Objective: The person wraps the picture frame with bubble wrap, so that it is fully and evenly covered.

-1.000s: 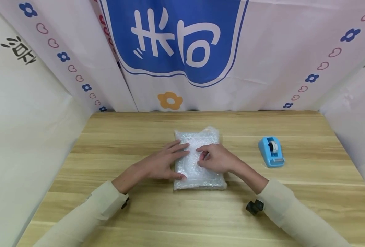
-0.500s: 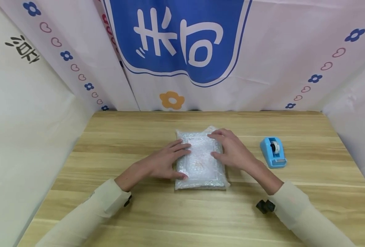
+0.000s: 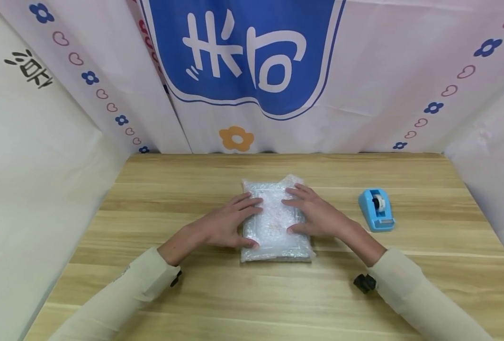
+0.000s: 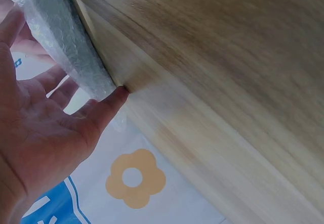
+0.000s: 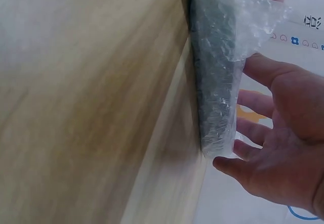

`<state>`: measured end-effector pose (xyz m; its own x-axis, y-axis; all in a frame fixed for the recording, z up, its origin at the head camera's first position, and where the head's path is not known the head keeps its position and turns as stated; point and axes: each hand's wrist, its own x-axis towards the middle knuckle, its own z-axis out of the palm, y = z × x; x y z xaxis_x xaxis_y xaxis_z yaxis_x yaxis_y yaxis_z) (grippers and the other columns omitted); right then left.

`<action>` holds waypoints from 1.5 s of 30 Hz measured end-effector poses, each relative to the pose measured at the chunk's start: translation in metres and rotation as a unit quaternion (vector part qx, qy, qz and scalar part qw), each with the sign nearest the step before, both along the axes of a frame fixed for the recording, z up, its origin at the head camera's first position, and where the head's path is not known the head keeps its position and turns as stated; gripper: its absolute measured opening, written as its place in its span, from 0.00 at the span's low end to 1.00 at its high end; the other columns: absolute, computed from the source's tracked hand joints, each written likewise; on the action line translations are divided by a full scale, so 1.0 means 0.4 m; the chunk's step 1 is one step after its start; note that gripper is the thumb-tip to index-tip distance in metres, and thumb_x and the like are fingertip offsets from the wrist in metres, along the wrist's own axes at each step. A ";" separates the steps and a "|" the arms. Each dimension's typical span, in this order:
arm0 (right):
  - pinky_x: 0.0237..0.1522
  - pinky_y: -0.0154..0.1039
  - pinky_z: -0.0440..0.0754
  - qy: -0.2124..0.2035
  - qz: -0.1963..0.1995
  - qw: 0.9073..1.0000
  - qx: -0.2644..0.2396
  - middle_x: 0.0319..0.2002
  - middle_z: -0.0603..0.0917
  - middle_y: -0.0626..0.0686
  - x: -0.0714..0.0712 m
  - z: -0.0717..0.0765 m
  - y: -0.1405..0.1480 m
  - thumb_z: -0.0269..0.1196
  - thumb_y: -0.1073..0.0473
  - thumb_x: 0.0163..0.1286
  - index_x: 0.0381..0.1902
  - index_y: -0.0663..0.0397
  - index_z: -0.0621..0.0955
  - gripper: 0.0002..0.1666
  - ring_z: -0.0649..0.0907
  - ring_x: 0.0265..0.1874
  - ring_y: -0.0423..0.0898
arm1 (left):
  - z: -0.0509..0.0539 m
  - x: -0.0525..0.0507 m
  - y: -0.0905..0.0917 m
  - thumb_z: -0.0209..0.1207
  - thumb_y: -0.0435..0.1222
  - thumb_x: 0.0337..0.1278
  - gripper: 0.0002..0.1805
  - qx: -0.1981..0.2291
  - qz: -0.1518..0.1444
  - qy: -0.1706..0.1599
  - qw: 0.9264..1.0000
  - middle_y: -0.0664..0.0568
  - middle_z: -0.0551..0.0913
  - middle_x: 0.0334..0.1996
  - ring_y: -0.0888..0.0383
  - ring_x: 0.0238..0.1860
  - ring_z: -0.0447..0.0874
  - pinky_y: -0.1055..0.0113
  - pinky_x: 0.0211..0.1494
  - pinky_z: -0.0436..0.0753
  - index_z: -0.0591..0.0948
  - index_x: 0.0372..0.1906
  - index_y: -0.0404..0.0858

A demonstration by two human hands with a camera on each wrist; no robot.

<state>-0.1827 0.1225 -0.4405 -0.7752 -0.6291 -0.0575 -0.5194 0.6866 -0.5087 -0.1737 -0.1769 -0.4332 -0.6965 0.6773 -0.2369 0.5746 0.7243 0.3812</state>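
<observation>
A flat rectangular package in bubble wrap lies on the wooden table. Over its left side rests the left hand, fingers spread, thumb near the lower left corner. The right hand lies on the right side with its fingers apart. In the left wrist view the left hand touches the wrapped edge, one fingertip reaching the table beside it. The right wrist view has the right hand against the package, where a loose flap of wrap sticks out.
A light blue tape dispenser with a roll in it stands on the table to the right of the package. Behind the table hangs a white cloth with a blue emblem, flowers and hearts. White sheets line both sides.
The right hand, earlier bunched at the middle of the package, has shifted to its right side and spread its fingers, most recently sliding slightly toward the person. The left hand has stayed in place.
</observation>
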 end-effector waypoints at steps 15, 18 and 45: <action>0.83 0.70 0.56 -0.010 -0.002 1.000 0.001 0.85 0.62 0.64 0.007 -0.004 -0.012 0.77 0.50 0.69 0.76 0.59 0.76 0.43 0.52 0.86 0.69 | 0.002 -0.001 0.002 0.72 0.62 0.60 0.55 0.012 0.001 0.001 1.000 0.57 0.52 0.89 0.44 0.90 0.42 0.33 0.79 0.71 0.62 0.85 0.46; 0.83 0.70 0.56 -0.011 -0.002 1.000 0.000 0.85 0.61 0.64 0.008 -0.001 -0.012 0.77 0.51 0.69 0.76 0.60 0.76 0.43 0.52 0.86 0.69 | 0.005 -0.003 0.005 0.73 0.62 0.59 0.57 0.010 0.003 0.000 1.000 0.54 0.54 0.88 0.43 0.90 0.43 0.31 0.77 0.72 0.59 0.86 0.47; 0.83 0.70 0.58 -0.018 -0.019 1.000 -0.007 0.85 0.62 0.61 0.009 -0.005 -0.009 0.77 0.49 0.68 0.76 0.56 0.77 0.43 0.52 0.86 0.67 | 0.006 -0.017 0.010 0.69 0.63 0.63 0.52 -0.022 -0.035 -0.002 0.999 0.56 0.50 0.89 0.45 0.90 0.37 0.37 0.84 0.64 0.63 0.85 0.48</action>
<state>-0.1793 0.1188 -0.4425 -0.7956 -0.6010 -0.0765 -0.4753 0.6975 -0.5362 -0.1806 -0.1728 -0.4307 -0.6467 0.7136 -0.2692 0.6235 0.6980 0.3523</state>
